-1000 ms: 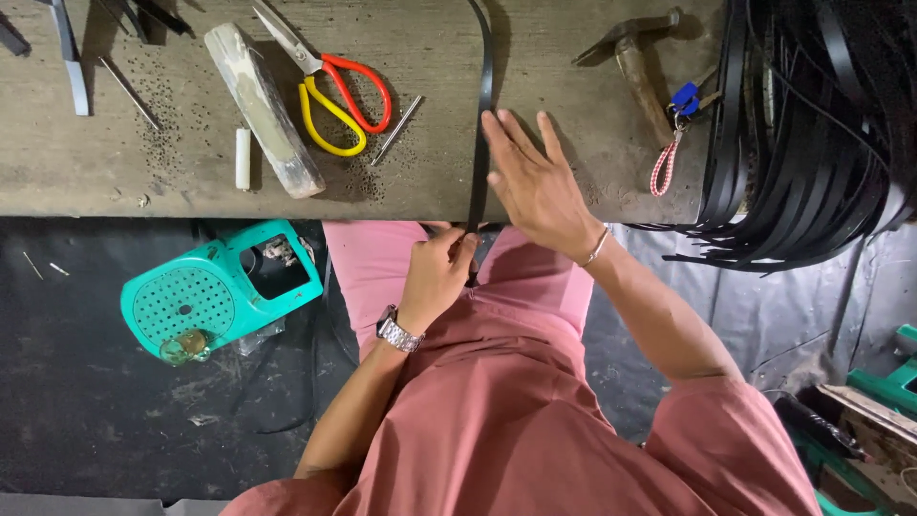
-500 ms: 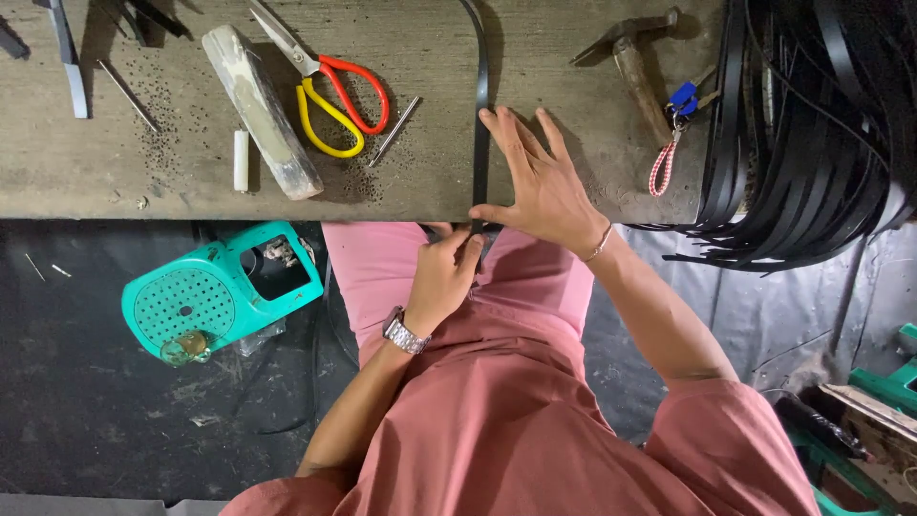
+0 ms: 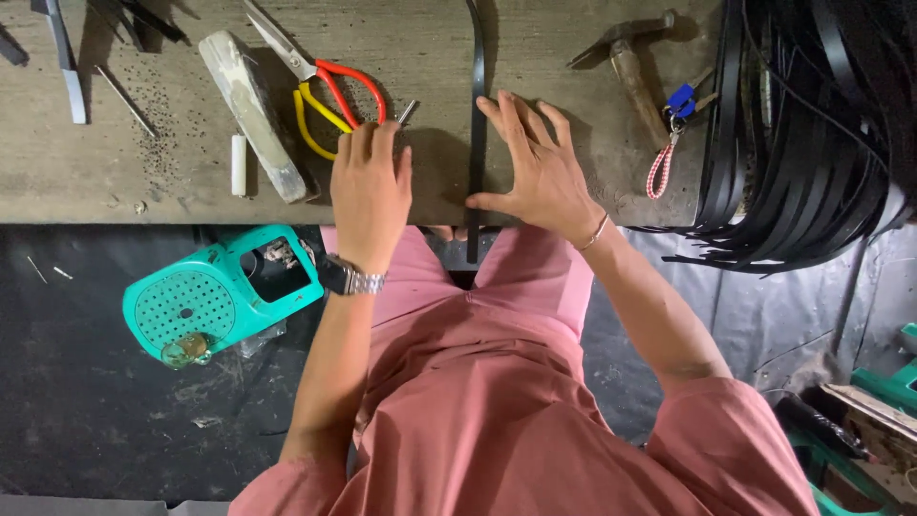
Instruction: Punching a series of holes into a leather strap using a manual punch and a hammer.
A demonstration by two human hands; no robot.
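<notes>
A long black strap [image 3: 476,86] runs across the worn wooden bench [image 3: 115,186] and hangs over its near edge. My right hand [image 3: 537,172] lies flat on the bench just right of the strap, fingers spread, with the thumb tip touching the strap near the edge. Left of the strap, my left hand [image 3: 371,191] rests palm down and holds nothing. Its fingertips are beside a thin metal rod [image 3: 408,111] and the red-and-yellow scissors [image 3: 330,96].
A pale stone block [image 3: 250,110] and a white chalk stick [image 3: 239,151] lie left of the scissors. A hammer [image 3: 626,57] and keys on a red cord [image 3: 669,143] lie right of my right hand. A thick bundle of black straps [image 3: 812,124] fills the far right. A teal plastic housing [image 3: 215,291] sits on the floor.
My left hand let go of the strap's hanging end below the bench edge and moved up onto the bench near the scissors. My right hand stayed beside the strap.
</notes>
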